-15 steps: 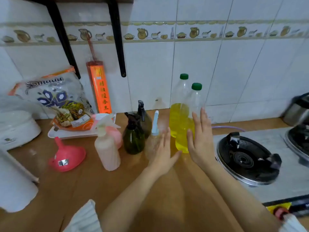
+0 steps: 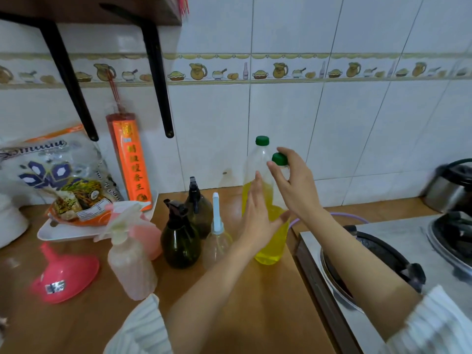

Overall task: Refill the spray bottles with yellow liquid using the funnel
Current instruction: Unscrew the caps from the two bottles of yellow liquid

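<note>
**At the desk: two hands at the yellow bottles**

On the wooden desk [image 2: 245,310], against the white tiled wall, two clear bottles with green caps stand side by side, each part full of yellow liquid; the nearer bottle [image 2: 272,247] stands just in front of the rear bottle [image 2: 258,164]. The right hand [image 2: 293,185] is up at the neck of the nearer bottle, its fingers curled around the green cap [image 2: 279,159]; whether they squeeze the cap or only touch it I cannot tell. The left hand [image 2: 258,218] is open, fingers straight and together, its palm at the left side of the yellow bottles and holding nothing; contact is not clear.

Left of the bottles stands a cluster of spray bottles: a clear one with a white nozzle [image 2: 217,236] nearest the left hand, two dark green ones [image 2: 180,241] with black triggers just beside it, one behind the other, and a pale pink one [image 2: 131,267] nearer the front; a second pink one stands behind it. A pink funnel [image 2: 66,277] lies mouth down on the desk, well to the left, apart from every bottle.

A white tray [image 2: 63,232] by the wall carries a packet of noodles [image 2: 58,175]; an orange packet [image 2: 131,162] leans upright against the tiles; a gas stove [image 2: 383,256] sits on the right.
</note>
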